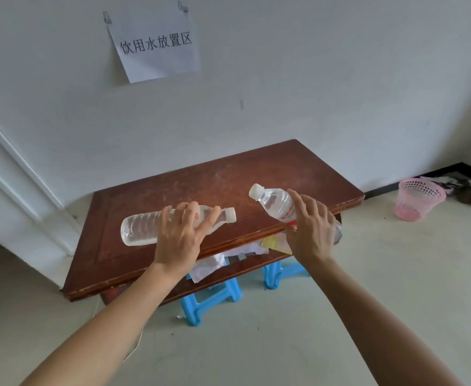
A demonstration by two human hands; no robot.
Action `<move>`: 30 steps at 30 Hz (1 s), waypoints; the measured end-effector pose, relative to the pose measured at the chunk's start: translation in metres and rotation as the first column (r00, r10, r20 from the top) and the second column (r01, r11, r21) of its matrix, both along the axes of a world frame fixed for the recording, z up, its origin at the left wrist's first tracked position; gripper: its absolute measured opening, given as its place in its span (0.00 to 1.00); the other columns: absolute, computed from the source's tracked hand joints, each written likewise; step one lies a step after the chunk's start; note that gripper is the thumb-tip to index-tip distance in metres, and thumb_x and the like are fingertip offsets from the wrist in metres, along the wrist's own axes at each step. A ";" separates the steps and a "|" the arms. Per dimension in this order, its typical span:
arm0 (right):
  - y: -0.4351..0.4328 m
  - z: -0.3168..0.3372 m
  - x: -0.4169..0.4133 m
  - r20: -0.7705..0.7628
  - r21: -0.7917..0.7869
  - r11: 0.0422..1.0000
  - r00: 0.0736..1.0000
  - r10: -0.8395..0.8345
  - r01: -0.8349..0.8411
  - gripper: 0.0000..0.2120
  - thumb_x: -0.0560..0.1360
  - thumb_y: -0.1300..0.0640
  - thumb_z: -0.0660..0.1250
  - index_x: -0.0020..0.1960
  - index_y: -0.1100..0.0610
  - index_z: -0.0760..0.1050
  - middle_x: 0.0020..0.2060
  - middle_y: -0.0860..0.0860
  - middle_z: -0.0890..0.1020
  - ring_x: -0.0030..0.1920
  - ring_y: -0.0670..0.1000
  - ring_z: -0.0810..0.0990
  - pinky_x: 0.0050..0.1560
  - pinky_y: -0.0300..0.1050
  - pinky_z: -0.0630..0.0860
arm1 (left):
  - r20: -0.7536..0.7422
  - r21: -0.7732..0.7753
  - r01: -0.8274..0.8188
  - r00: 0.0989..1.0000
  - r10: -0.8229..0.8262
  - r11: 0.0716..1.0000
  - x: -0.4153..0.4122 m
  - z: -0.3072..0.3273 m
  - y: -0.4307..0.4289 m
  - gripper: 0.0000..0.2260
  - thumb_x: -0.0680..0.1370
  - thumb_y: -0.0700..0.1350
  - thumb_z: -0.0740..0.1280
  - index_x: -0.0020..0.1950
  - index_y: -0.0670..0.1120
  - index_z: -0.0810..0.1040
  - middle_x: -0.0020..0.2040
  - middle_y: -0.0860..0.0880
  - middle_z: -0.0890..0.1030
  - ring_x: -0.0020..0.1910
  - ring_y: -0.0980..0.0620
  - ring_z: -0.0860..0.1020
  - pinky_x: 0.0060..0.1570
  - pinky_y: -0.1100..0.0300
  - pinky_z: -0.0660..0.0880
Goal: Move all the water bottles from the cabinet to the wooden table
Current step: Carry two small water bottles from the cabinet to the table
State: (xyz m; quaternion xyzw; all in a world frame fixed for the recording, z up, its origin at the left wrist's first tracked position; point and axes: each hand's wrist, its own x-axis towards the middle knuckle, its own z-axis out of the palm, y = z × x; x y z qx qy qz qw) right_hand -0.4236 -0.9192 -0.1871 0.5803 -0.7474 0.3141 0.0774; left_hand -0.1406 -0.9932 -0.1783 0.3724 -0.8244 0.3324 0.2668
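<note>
Head view: a wooden tabletop [201, 176] stands against a white wall, under a paper sign [156, 43]. The left hand [181, 235] has its grip curled over a clear water bottle [139, 228] lying sideways at the tabletop, cap pointing right. The right hand [309, 229] has its grip wrapped around a labelled water bottle [273, 200], tilted above the near edge. Blue stools [209, 299] and crumpled papers [209, 266] sit underneath. A pink basket [419, 197] stands on the floor to the right.
</note>
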 end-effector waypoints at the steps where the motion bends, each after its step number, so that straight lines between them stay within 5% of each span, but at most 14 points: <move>1: -0.020 0.004 -0.005 0.003 -0.017 1.000 1.000 0.024 -0.024 0.39 0.69 0.61 0.79 0.76 0.50 0.67 0.65 0.54 0.78 0.64 0.61 0.76 0.65 0.64 0.72 | 0.000 -0.041 -0.011 1.000 0.011 0.999 -0.005 0.004 -0.017 0.34 0.68 0.31 0.75 0.72 0.50 0.74 0.58 0.40 0.72 0.56 0.40 0.75 0.56 0.37 0.73; 9: -0.166 0.002 -0.009 0.069 -0.032 0.985 0.983 0.171 -0.169 0.38 0.70 0.58 0.80 0.76 0.52 0.68 0.66 0.55 0.78 0.66 0.61 0.75 0.69 0.65 0.69 | -0.023 0.022 -0.103 0.994 0.104 0.994 -0.012 0.004 -0.122 0.30 0.69 0.37 0.76 0.70 0.49 0.77 0.60 0.41 0.71 0.57 0.40 0.74 0.56 0.38 0.72; 13: -0.253 -0.018 0.007 0.080 0.014 0.982 0.979 0.188 -0.190 0.38 0.69 0.56 0.82 0.75 0.52 0.69 0.64 0.55 0.79 0.64 0.61 0.78 0.66 0.65 0.72 | -0.073 0.125 -0.128 0.988 0.138 0.984 0.003 -0.022 -0.200 0.36 0.66 0.37 0.80 0.72 0.49 0.73 0.61 0.39 0.75 0.58 0.39 0.76 0.58 0.36 0.74; 21: -0.406 -0.023 0.044 0.111 0.116 0.970 0.973 0.203 -0.216 0.35 0.72 0.49 0.78 0.75 0.48 0.68 0.65 0.49 0.79 0.63 0.56 0.78 0.61 0.61 0.77 | -0.240 0.399 -0.102 0.948 0.211 0.911 0.047 -0.044 -0.357 0.31 0.71 0.38 0.77 0.71 0.48 0.72 0.68 0.42 0.78 0.64 0.38 0.78 0.61 0.36 0.72; 26: -0.496 -0.032 0.070 0.233 0.168 0.954 0.950 0.208 -0.250 0.33 0.72 0.51 0.78 0.74 0.48 0.69 0.67 0.47 0.77 0.66 0.54 0.76 0.55 0.53 0.76 | -0.317 0.493 -0.031 0.924 0.213 0.869 0.073 -0.050 -0.446 0.27 0.71 0.35 0.77 0.66 0.46 0.72 0.66 0.43 0.79 0.64 0.38 0.78 0.54 0.40 0.79; 30: -0.556 -0.053 0.087 0.429 0.214 0.937 0.888 0.163 -0.276 0.35 0.70 0.55 0.80 0.72 0.51 0.67 0.63 0.48 0.78 0.56 0.55 0.80 0.48 0.47 0.74 | -0.435 0.560 0.015 0.856 0.279 0.828 0.079 -0.066 -0.496 0.29 0.71 0.40 0.79 0.68 0.44 0.70 0.65 0.42 0.79 0.61 0.39 0.80 0.50 0.44 0.82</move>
